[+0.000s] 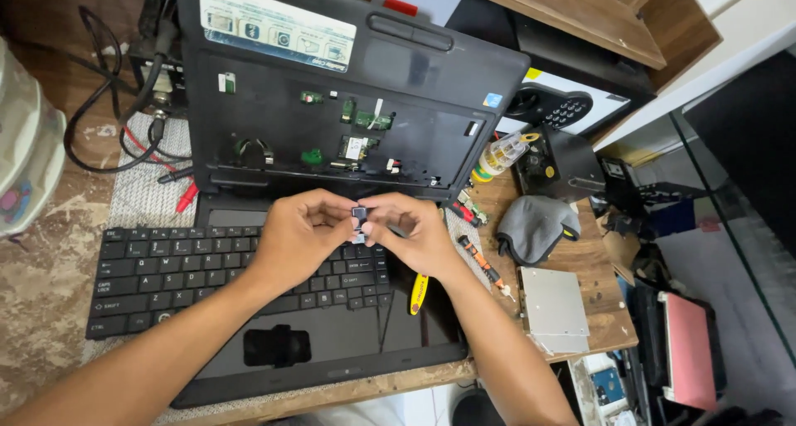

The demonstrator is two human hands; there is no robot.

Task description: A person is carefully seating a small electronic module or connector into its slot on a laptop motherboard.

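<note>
where the two forearms come up from the near edge, the left hand (297,237) and the right hand (412,233) meet over the middle of the bench, fingers pinched in narrow on one small dark part (359,219) held between the thumbs and forefingers of both. the part sits in the air just above the loose black keyboard (157,277), which lies under the left wrist. both rest over a glossy black laptop screen panel (348,343) lying flat at the near edge of the wooden table (609,301). a yellow-handled tool (417,294) pokes out beneath the right wrist. to the right lie an orange-and-black screwdriver (482,264), a flat silver drive (554,308) and a grey cloth pouch (535,225). beyond the hands the opened laptop base (348,119) stands tilted up, green circuit bits showing on its bare underside. a small glue bottle (502,154) lies at its right corner, and black cables (108,102) with red probes (184,195) trail off to the left.
</note>
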